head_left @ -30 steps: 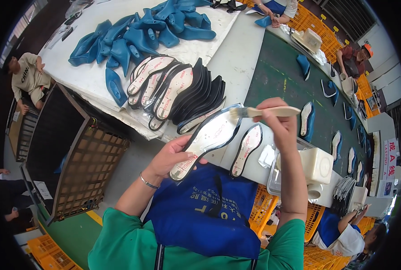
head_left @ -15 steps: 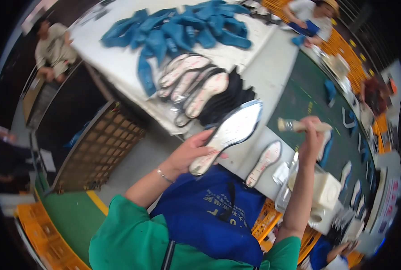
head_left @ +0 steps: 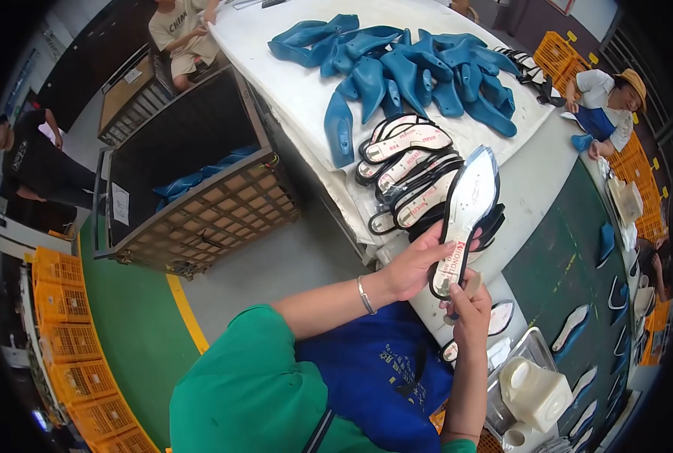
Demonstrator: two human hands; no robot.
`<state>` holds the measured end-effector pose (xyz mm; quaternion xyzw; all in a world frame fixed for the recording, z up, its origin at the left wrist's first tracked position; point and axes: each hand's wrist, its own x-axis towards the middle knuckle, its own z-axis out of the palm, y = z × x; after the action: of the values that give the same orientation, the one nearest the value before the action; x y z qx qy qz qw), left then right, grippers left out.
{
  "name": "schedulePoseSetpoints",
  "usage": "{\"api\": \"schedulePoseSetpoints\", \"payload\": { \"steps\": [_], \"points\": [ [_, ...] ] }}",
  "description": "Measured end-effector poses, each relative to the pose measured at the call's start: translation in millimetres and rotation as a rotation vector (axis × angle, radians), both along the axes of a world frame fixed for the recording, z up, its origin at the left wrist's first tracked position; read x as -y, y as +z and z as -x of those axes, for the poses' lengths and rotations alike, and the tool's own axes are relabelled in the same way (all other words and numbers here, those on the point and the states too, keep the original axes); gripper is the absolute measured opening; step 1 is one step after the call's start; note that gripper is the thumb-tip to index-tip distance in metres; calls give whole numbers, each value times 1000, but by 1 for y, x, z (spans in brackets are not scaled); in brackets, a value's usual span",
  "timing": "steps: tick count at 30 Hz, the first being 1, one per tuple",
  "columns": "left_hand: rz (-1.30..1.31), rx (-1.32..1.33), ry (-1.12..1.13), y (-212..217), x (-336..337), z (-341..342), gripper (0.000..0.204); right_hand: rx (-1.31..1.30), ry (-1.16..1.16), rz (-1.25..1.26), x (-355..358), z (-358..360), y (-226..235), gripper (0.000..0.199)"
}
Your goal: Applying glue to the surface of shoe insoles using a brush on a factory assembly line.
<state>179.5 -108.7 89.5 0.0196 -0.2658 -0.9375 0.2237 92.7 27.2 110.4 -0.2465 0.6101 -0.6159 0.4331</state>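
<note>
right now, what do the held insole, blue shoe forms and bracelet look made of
Held insole: perhaps fibreboard, white-faced with some sheen; the core is hidden. Blue shoe forms: probably hard plastic, smooth, evenly coloured, softly glossy. Bracelet: seems metal, silvery and shiny; which metal can't be told.

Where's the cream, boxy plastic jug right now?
In the head view, the cream plastic jug is at lower right, by the clear plastic tray, right of and below the person's bare right hand.
</note>
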Motion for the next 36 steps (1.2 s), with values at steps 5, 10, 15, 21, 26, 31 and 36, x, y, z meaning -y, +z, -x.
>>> {"api": "schedulePoseSetpoints", "payload": {
  "steps": [5, 10, 15, 21, 26, 31, 36],
  "points": [
    [330, 237, 207, -16, 63, -17, 44, 124, -44, 49, -10, 15, -3, 37],
    [432, 454, 618, -31, 195, -18, 32, 61, -132, 77, -28, 27, -1, 34],
    [617, 767, 761, -76, 315, 19, 40, 50, -274, 12, -47, 35, 1, 36],
    [1195, 1115, 927, -106, 386, 73, 46, 101, -376, 6, -65, 40, -7, 34],
    [1699, 1054, 1012, -107, 420, 104, 44, 103, -470, 14, -68, 51, -20, 33],
    [1924, 1318, 485, -85, 442, 120, 43, 56, -527, 10, -58, 65, -21, 34],
    [2055, 1171, 720, -85, 462, 132, 48, 55, -513, -36, -44, 73, -21, 34]
  ]
}}
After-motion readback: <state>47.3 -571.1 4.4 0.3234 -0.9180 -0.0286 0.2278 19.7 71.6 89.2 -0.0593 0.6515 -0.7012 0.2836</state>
